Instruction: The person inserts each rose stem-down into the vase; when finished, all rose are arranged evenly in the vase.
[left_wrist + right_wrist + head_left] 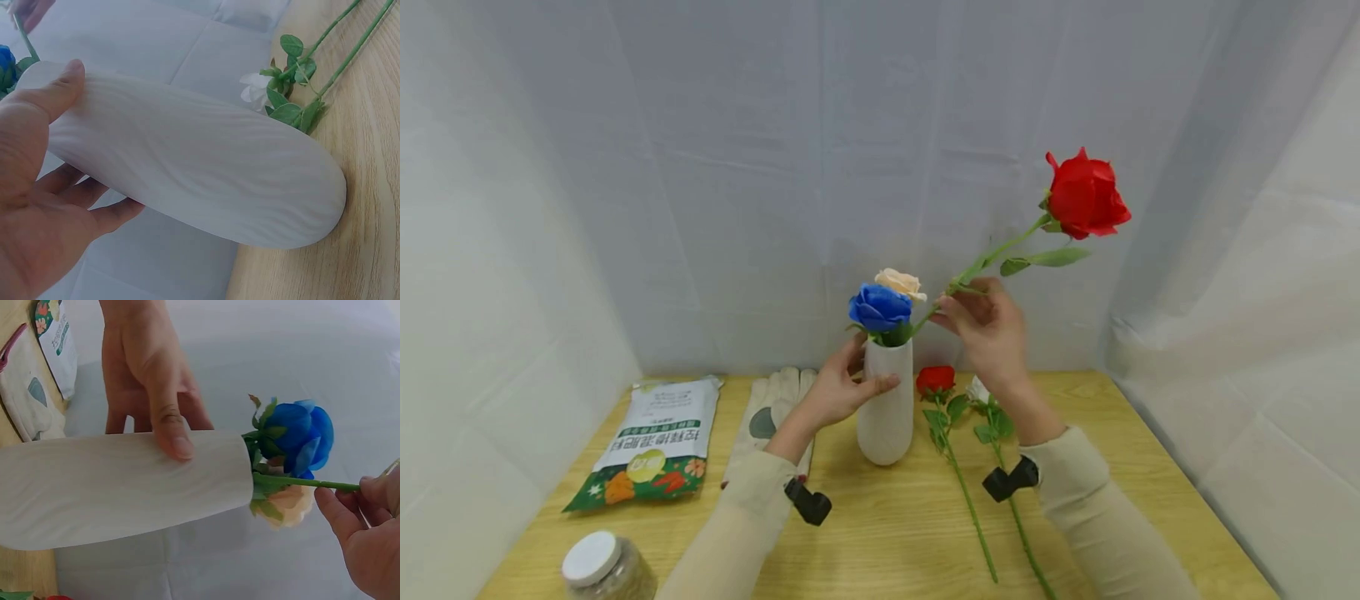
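Note:
A white vase (886,408) with a wavy surface stands on the table, and my left hand (838,387) grips its upper part, thumb across the front. Out of its mouth rise a blue rose (880,307) and a cream rose (901,283). My right hand (988,329) pinches the green stem (331,484) of a long red rose (1086,196). That stem slants from the vase mouth up to the right, its bloom high above the hand. The stem's lower end is hidden in the vase mouth among the leaves.
Right of the vase lie a second red rose (936,379) and a white rose (978,390), stems toward the front. Left of it are pale gloves (775,404) and a fertilizer bag (655,442). A white-lidded jar (606,567) stands at the front left. A pale curtain (737,208) hangs behind.

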Tool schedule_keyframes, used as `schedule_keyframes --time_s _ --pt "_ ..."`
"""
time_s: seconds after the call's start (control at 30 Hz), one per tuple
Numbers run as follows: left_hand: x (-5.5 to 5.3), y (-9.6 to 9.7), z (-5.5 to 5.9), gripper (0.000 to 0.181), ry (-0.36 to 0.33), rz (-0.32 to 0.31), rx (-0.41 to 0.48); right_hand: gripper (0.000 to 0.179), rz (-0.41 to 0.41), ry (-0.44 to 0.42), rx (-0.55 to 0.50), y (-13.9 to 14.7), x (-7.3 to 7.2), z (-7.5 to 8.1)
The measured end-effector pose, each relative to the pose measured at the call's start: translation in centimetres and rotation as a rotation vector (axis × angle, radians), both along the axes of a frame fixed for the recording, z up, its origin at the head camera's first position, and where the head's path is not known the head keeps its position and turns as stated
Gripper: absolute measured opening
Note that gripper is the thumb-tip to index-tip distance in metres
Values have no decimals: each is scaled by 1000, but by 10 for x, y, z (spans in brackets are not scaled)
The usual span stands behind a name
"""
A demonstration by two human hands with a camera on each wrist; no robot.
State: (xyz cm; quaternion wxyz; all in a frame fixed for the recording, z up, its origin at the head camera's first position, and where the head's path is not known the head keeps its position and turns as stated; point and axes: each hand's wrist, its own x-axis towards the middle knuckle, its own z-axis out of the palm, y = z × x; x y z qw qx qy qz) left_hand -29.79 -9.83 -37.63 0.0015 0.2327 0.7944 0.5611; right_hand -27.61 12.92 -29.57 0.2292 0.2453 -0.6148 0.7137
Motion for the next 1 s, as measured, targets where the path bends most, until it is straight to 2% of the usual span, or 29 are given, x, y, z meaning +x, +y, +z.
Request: schedule_keyframes --time_s 0.17,0.33,0.7,1.0 --pt "-1 0 0 90 0 6 -6 19 -7 -78 72 -8 -1 -6" --pt "0 0 -1 91 -2 9 -10 20 -52 -116 175 -15 -4 -15" --pt "0 -1 -2 92 4 -2 0 22 -243 -193 369 -22 -8 -24" --pt "0 -2 -3 90 15 -9 -11 21 -254 -186 468 -24 -10 -32"
